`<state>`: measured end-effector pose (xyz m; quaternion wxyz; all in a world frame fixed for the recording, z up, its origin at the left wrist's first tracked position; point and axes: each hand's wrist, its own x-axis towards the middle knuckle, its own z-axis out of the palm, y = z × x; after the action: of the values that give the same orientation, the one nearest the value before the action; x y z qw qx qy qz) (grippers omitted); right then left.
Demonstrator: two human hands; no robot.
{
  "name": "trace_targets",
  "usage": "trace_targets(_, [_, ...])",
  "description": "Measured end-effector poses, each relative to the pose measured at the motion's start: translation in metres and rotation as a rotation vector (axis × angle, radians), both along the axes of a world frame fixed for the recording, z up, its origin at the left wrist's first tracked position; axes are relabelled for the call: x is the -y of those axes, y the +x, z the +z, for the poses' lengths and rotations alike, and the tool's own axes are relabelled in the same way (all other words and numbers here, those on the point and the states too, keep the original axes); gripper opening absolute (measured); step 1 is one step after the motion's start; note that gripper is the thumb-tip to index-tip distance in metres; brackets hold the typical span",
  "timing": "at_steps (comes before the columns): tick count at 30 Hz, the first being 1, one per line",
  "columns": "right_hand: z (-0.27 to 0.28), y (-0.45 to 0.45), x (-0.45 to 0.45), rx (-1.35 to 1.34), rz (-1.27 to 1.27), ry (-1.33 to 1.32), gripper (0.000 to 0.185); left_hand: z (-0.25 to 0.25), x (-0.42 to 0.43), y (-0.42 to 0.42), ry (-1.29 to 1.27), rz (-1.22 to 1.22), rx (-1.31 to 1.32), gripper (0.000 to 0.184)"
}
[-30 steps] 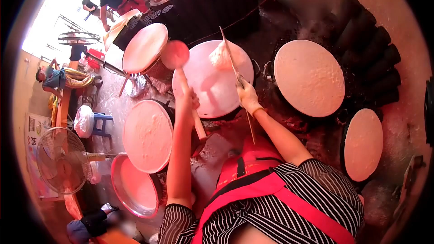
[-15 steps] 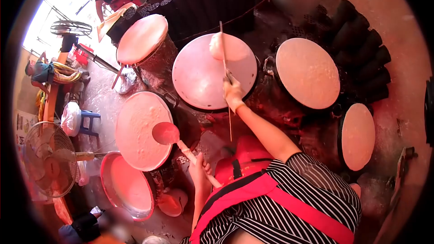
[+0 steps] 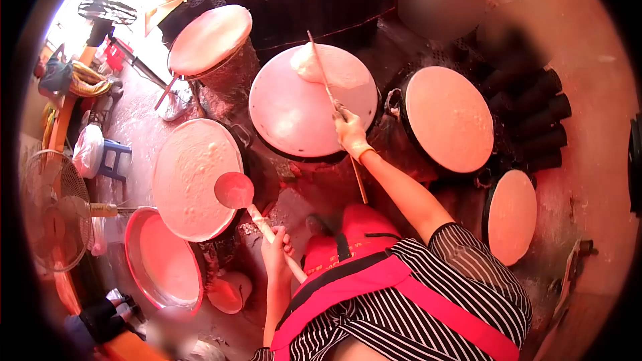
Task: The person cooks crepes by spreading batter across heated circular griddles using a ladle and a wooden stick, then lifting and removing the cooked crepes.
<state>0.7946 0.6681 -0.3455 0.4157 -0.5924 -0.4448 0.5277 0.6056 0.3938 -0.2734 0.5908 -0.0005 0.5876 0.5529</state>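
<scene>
My right hand is closed round a long thin stick, held slanting across the round white top of the middle pot. Beside the stick's far half, a soft white lump lies on that top, with a paler spread patch to its right. Fingers wrapped about its handle, my left hand grips a ladle. The ladle's round bowl is over the right edge of another round pot top, coated in lumpy white.
More round pale tops stand at back left, right and far right. A wide basin of pale liquid and a small bucket are low left. A fan, a blue stool and stacked dark cylinders flank the area.
The stick's far end has swung left, and the white lump has shifted slightly left on the pot top. My left hand still holds the ladle. The whole view has moved a little.
</scene>
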Motion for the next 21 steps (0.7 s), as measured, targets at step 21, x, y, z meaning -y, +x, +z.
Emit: trace_targets(21, [0.044,0.108,-0.038,0.021,0.788,-0.093,0.036,0.005,0.008,0.152,-0.163,0.441,0.007,0.025])
